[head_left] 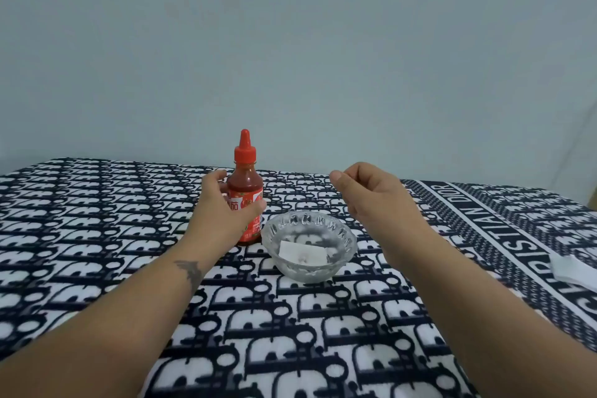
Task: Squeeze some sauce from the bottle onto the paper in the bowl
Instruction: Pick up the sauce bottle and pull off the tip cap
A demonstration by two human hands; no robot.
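Step in hand looked like the first grasp: the left hand was curled around the sauce bottle, thumb across the label and fingers behind, though how firm the grip was could not be told. The bottle stood upright on the patterned surface just left of centre frame, red cap on. The right hand hovered loosely half-closed, holding nothing, above and right of the glass bowl. The bowl sat just right of the bottle, a white paper lying flat inside, apparently with no sauce on it. Next move likely needed the cap off, then tilting the nozzle over the bowl. Open room lay in the lower frame; the surface's far edge ran close behind the bottle, and folded tissue lay at far right.
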